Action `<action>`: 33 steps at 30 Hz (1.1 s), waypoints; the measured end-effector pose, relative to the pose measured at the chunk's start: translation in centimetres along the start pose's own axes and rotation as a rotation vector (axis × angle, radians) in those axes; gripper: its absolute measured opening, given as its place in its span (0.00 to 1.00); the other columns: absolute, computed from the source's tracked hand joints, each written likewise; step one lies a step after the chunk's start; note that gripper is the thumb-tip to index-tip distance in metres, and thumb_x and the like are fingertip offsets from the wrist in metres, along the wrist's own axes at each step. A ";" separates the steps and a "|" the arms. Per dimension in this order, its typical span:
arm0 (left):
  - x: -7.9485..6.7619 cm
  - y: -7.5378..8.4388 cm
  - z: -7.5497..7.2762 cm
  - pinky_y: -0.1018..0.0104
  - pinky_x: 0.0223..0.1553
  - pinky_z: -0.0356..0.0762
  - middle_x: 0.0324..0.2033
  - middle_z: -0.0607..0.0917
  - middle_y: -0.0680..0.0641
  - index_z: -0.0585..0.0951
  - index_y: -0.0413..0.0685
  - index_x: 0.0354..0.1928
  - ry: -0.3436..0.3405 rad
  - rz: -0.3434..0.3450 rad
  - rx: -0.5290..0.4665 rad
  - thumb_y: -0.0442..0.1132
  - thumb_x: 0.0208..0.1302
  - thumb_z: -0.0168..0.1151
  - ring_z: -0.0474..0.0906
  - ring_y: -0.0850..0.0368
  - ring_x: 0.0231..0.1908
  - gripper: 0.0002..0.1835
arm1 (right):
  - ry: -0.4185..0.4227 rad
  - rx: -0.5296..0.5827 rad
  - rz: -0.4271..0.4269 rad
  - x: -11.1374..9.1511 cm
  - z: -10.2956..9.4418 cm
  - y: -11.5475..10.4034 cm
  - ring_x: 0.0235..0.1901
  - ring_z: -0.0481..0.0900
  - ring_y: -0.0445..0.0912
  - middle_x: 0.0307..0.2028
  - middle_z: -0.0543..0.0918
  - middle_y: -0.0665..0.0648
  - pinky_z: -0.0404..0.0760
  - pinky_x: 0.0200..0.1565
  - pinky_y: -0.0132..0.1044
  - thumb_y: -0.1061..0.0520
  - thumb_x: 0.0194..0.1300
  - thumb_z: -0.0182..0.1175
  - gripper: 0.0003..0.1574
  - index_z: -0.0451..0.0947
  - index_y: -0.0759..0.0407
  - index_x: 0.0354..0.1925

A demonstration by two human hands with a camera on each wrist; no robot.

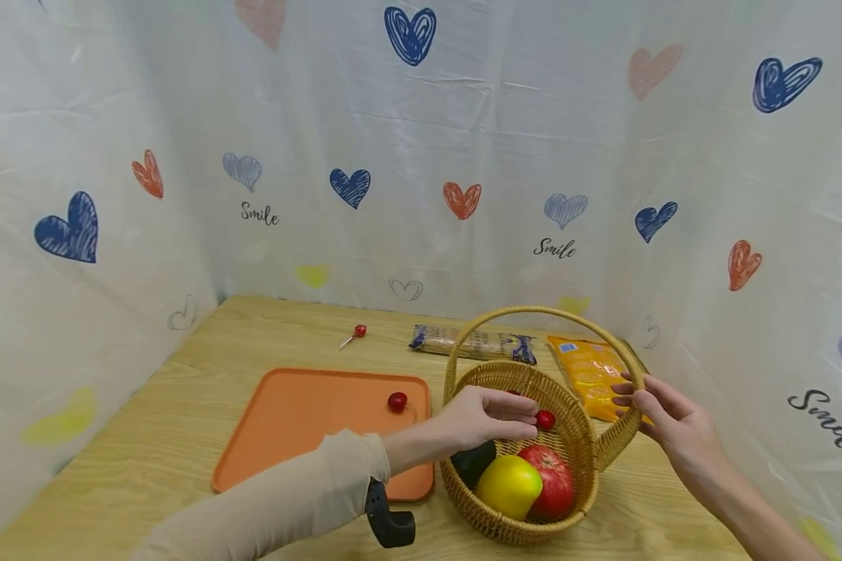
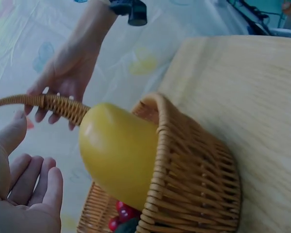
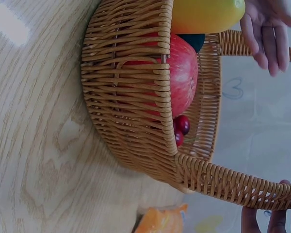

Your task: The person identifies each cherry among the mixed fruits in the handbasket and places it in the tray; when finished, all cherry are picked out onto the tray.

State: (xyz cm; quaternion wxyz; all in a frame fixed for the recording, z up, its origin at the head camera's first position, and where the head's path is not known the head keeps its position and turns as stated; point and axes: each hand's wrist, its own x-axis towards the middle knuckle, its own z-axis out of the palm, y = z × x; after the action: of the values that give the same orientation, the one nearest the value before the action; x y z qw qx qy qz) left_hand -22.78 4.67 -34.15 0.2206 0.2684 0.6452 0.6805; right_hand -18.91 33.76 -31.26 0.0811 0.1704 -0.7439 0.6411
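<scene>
Over the wicker basket (image 1: 512, 534), my left hand (image 1: 494, 417) extends with its fingers loosely straight and nothing in its grasp. My right hand (image 1: 681, 425) holds the right side of the arched basket handle (image 1: 624, 436), thumb in front and fingers behind. In the basket lie a yellow mango (image 1: 509, 487), a red apple (image 1: 553, 483), a dark green fruit or vegetable (image 1: 474, 463) and red cherries (image 1: 545, 420). The right wrist view shows the cherries (image 3: 183, 124) beyond the apple (image 3: 183, 75). Its stem trailing, another cherry (image 1: 397, 402) lies on an orange tray (image 1: 309, 421).
At the back of the wooden table (image 1: 182, 421) lie a red lollipop (image 1: 359, 331), a long clear packet of noodles (image 1: 456, 343) and an orange snack bag (image 1: 582, 366). A curtain printed with hearts (image 1: 421, 156) encloses the table's back and sides.
</scene>
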 end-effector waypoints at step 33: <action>10.5 -5.1 -2.2 0.64 0.44 0.79 0.43 0.85 0.47 0.84 0.44 0.48 0.523 -0.081 0.137 0.39 0.55 0.71 0.80 0.57 0.45 0.18 | 0.013 -0.018 0.002 0.2 0.1 0.3 0.44 0.81 0.40 0.46 0.83 0.48 0.79 0.45 0.30 0.62 0.74 0.46 0.19 0.72 0.62 0.59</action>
State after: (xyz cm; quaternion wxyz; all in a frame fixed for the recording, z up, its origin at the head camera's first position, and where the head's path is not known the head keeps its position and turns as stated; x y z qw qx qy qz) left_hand -32.46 10.15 -38.41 0.0547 0.0717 0.7349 0.6722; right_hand -19.20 33.68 -31.43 0.0870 0.1648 -0.7491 0.6358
